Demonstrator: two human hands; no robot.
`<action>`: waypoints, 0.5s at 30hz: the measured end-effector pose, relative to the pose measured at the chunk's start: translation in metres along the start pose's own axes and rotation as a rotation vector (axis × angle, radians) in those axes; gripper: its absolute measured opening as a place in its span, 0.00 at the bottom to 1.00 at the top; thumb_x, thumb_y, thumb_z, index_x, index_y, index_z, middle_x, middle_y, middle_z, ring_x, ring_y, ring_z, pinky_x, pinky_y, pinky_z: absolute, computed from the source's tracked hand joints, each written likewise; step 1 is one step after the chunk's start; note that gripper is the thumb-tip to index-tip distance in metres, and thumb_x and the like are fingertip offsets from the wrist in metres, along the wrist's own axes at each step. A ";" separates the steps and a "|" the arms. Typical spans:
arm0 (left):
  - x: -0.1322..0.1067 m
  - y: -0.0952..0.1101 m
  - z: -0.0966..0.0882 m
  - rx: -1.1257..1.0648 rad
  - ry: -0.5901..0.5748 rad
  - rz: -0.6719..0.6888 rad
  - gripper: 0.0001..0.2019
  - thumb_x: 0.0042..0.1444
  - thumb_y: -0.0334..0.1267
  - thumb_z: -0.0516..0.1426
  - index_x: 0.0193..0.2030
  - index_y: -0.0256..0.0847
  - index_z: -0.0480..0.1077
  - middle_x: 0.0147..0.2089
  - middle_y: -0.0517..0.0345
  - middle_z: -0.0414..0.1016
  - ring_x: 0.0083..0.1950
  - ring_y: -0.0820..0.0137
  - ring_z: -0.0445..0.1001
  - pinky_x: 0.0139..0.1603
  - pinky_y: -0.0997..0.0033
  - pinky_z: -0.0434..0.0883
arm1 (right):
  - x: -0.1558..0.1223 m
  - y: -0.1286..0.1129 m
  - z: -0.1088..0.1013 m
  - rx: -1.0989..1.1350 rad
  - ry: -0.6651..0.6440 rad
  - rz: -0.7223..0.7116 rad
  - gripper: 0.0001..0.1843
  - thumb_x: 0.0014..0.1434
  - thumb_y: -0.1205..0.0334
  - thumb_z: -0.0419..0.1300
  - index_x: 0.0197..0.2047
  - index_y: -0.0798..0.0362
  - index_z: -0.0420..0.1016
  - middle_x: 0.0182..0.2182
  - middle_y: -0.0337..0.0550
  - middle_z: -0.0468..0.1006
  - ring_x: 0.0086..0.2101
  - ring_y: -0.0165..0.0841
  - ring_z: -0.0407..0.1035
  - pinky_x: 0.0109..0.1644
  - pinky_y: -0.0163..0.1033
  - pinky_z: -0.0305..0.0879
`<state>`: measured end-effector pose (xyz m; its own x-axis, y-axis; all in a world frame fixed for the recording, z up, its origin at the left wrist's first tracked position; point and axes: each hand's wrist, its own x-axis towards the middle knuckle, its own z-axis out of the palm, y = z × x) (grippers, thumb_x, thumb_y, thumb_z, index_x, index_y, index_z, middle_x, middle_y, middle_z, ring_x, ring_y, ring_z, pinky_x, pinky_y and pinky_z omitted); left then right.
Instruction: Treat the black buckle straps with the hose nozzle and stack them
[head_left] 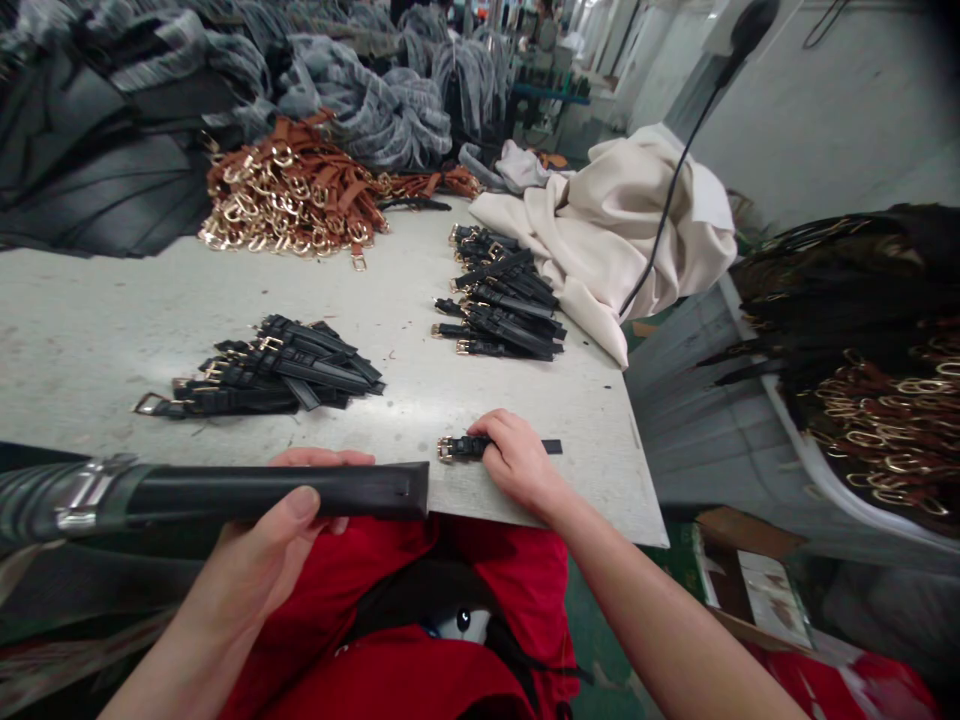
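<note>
Nearest the camera, a long black strap [270, 492] lay crosswise above the red-clothed lap, its squared end at the near edge of the surface [90, 340] and its other end fitted with silver metal hardware at the far left. The left hand [281, 540] was closed around this strap, thumb on top and fingers wrapped beneath. Just beyond it, a short black strap [480, 446] with a gold-coloured buckle lay flat on the surface close to the near edge. The right hand [517, 462] rested on top of the short strap with fingers curled down over its middle, pressing it rather than lifting it.

The surface was pale grey and scuffed. Farther in lay a left pile of black buckled straps [270, 378] and a right pile of black straps [501, 300]. Beyond these lay a heap of brown straps with gold buckles [289, 195], a cream cloth [615, 220] crossed by a black cable [667, 200], and grey wrapped bundles [367, 100] at the back.
</note>
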<state>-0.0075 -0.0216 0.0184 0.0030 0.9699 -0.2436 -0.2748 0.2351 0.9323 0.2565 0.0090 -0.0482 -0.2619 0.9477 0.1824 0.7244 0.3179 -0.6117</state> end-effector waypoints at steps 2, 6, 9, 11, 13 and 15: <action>-0.001 0.000 -0.003 0.009 0.002 -0.004 0.16 0.41 0.46 0.69 0.35 0.40 0.77 0.40 0.47 0.82 0.29 0.69 0.72 0.25 0.74 0.70 | -0.001 -0.003 -0.002 0.005 -0.013 -0.013 0.16 0.51 0.70 0.53 0.43 0.51 0.72 0.43 0.47 0.75 0.44 0.40 0.68 0.51 0.46 0.62; -0.002 0.002 -0.006 0.026 0.003 -0.011 0.17 0.40 0.46 0.68 0.35 0.40 0.77 0.40 0.47 0.82 0.28 0.68 0.72 0.25 0.71 0.68 | -0.003 -0.004 -0.002 -0.025 -0.018 0.008 0.14 0.51 0.67 0.57 0.43 0.50 0.72 0.43 0.47 0.75 0.45 0.41 0.67 0.52 0.48 0.62; -0.002 0.002 -0.005 0.044 0.042 -0.009 0.15 0.40 0.48 0.68 0.34 0.43 0.78 0.40 0.50 0.82 0.27 0.66 0.71 0.24 0.67 0.67 | -0.002 -0.003 -0.002 -0.033 -0.035 -0.012 0.16 0.51 0.70 0.54 0.44 0.51 0.72 0.44 0.48 0.74 0.46 0.41 0.67 0.52 0.48 0.62; -0.003 0.002 -0.003 0.055 0.069 -0.003 0.15 0.41 0.49 0.67 0.35 0.45 0.78 0.40 0.51 0.81 0.27 0.65 0.70 0.24 0.66 0.66 | -0.002 -0.003 -0.003 -0.039 -0.056 -0.027 0.18 0.50 0.72 0.52 0.44 0.52 0.72 0.44 0.49 0.74 0.46 0.41 0.67 0.52 0.48 0.62; -0.004 0.002 -0.003 0.062 0.070 -0.008 0.16 0.40 0.51 0.67 0.35 0.45 0.78 0.40 0.51 0.81 0.29 0.64 0.71 0.24 0.66 0.66 | -0.002 -0.003 -0.003 -0.041 -0.069 -0.038 0.19 0.50 0.72 0.51 0.44 0.52 0.72 0.45 0.49 0.74 0.46 0.41 0.67 0.52 0.48 0.62; -0.005 0.001 -0.003 0.061 0.062 -0.012 0.16 0.40 0.51 0.67 0.34 0.46 0.77 0.40 0.51 0.82 0.30 0.64 0.72 0.24 0.66 0.66 | -0.002 -0.003 -0.004 -0.038 -0.046 -0.037 0.18 0.49 0.72 0.51 0.43 0.53 0.72 0.44 0.49 0.74 0.46 0.41 0.67 0.51 0.48 0.63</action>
<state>-0.0107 -0.0261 0.0198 -0.0539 0.9615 -0.2693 -0.2159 0.2521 0.9433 0.2571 0.0062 -0.0439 -0.3178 0.9331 0.1682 0.7369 0.3547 -0.5755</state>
